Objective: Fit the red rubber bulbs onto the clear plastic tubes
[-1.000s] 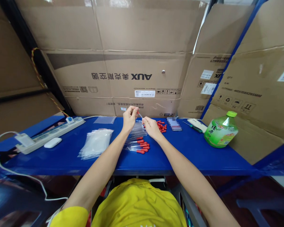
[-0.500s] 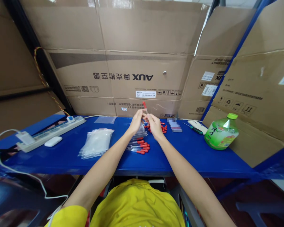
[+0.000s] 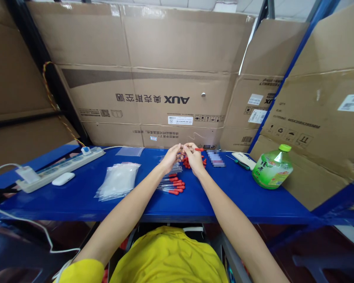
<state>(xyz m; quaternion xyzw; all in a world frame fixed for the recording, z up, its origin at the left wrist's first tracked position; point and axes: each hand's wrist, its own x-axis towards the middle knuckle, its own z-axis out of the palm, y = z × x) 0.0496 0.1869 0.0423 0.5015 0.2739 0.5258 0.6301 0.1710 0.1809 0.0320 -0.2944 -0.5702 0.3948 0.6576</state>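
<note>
A glass dropper with a red rubber bulb (image 3: pixel 199 149) is between my two hands, lying roughly level with its bulb to the right. My right hand (image 3: pixel 194 158) pinches it near the bulb. The fingertips of my left hand (image 3: pixel 171 156) are closed at its other end, where the thin tube is mostly hidden. Below my hands, assembled droppers (image 3: pixel 177 185) with red bulbs lie in a row. Bare clear tubes (image 3: pixel 176 169) lie just beyond them, partly under my left hand. Loose red bulbs (image 3: pixel 187 162) are heaped beside my right hand.
A stack of clear plastic bags (image 3: pixel 119 181) lies left on the blue table (image 3: pixel 224 196). Further left are a power strip (image 3: pixel 65 167) and a white case (image 3: pixel 63 179). At right stand a green bottle (image 3: pixel 273 169) and a screwdriver (image 3: pixel 242 164). Cardboard (image 3: pixel 165 47) walls the back.
The dropper has tipped from nearly upright to roughly level, its red bulb swinging down to the right. My hands stay close together over the table. The view has shifted slightly.
</note>
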